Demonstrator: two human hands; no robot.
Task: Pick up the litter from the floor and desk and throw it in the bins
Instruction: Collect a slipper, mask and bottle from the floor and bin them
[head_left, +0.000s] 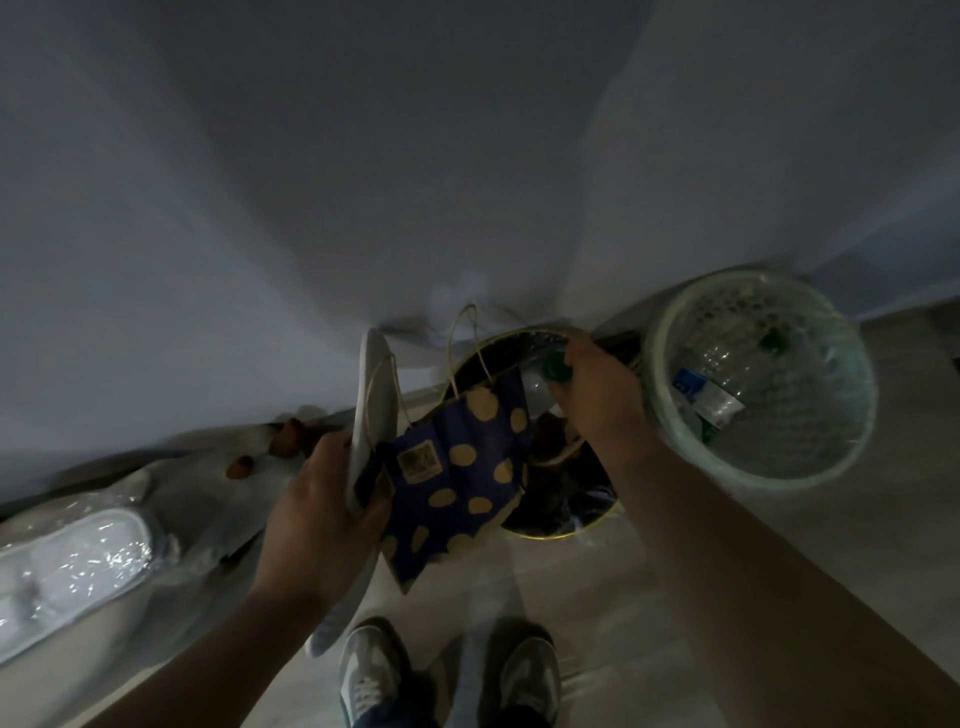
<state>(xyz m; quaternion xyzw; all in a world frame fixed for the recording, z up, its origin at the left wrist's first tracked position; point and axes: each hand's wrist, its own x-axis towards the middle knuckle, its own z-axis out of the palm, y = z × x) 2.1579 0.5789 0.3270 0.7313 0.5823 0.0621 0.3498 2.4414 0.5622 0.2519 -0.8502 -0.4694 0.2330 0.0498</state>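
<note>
Over the dark round bin (566, 519), the right hand (602, 397) curls round a clear green-capped bottle (537, 387). At eight o'clock from it, the left hand (322, 512) clamps a white plate (376, 384) and a blue dotted paper bag (462, 470) together. At two o'clock stands a pale mesh bin (779, 480) with bottles (711, 387) inside

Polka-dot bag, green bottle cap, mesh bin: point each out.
Polka-dot bag (457, 478): head view, blue front panel, between the dots.
Green bottle cap (555, 368): head view, top of the cap.
Mesh bin (774, 475): head view, near side of the rim.
</note>
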